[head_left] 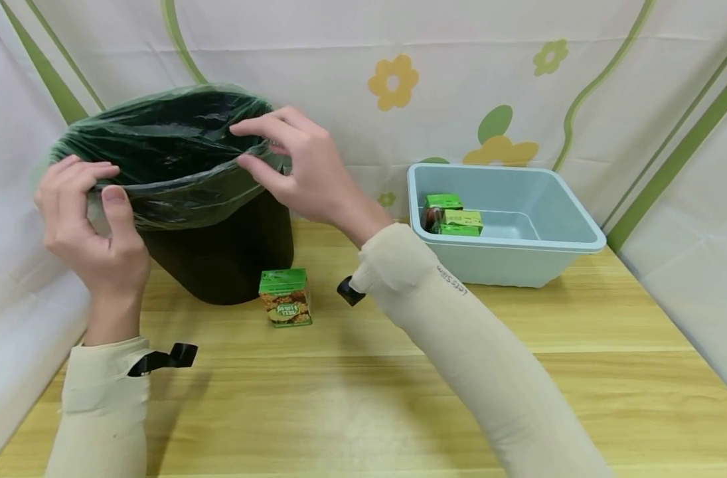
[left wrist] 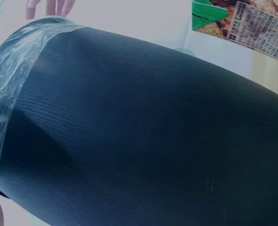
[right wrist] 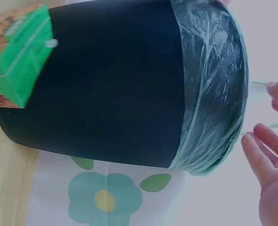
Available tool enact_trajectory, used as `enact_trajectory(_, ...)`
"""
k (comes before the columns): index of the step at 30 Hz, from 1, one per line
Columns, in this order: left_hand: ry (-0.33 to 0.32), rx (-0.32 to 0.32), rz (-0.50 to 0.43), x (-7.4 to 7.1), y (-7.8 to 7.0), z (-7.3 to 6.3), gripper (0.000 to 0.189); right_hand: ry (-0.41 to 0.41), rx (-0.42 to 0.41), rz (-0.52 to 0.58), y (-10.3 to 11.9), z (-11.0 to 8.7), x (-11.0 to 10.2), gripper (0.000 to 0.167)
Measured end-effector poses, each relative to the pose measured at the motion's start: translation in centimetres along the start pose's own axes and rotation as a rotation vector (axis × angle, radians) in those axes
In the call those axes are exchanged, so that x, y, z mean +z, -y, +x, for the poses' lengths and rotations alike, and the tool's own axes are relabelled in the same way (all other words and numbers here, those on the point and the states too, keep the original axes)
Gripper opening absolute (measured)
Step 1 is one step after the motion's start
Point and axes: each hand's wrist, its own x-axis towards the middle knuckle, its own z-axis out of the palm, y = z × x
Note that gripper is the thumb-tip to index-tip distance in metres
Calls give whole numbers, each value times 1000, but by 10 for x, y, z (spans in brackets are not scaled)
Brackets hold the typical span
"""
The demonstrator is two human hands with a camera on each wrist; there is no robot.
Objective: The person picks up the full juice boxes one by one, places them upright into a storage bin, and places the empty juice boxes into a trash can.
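Observation:
A black trash bin (head_left: 220, 259), lined with a thin green trash bag (head_left: 184, 206), stands at the back left, the bag's edge folded down over its rim. My left hand (head_left: 94, 226) is at the near left rim, fingers curled over the inside and thumb outside, gripping the bag's edge between them. At the right side of the rim, my right hand (head_left: 306, 166) has thumb and fingers spread apart; the right wrist view shows its fingertips just off the bag (right wrist: 214, 94). A small green and brown snack box (head_left: 285, 299) stands in front of the bin.
To the right, a light blue plastic basin (head_left: 506, 265) holds several small green boxes (head_left: 461, 222) at its left end. The wooden table (head_left: 351, 405) extends beneath everything. A white curtain (head_left: 327, 79) with flower prints hangs close behind the bin.

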Motion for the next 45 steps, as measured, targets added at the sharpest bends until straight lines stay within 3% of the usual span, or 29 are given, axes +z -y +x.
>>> enact_trajectory(7, 11, 23, 24, 0, 5, 0, 48, -119, -88, 122, -7, -24, 1, 31)
enact_trajectory(11, 19, 38, 36, -1, 8, 2, 49, -119, -82, 144, -13, -39, 6, 33)
enact_trajectory(16, 26, 49, 43, -2, 11, 2, 52, -40, -15, 154, -21, -58, 13, 38)
enact_trajectory(23, 33, 46, 41, -1, 13, 1, 53, 7, 67, 195, -32, -79, 20, 43)
enact_trajectory(28, 33, 51, 47, -1, 13, 1, 52, 98, 123, 175, -39, -90, 23, 48)
enact_trajectory(40, 33, 57, 65, -2, 15, 3, 55, 303, 176, 138, -48, -104, 33, 60)
enact_trajectory(45, 37, 55, 67, -2, 16, 1, 55, 380, 174, 124, -49, -110, 37, 57)
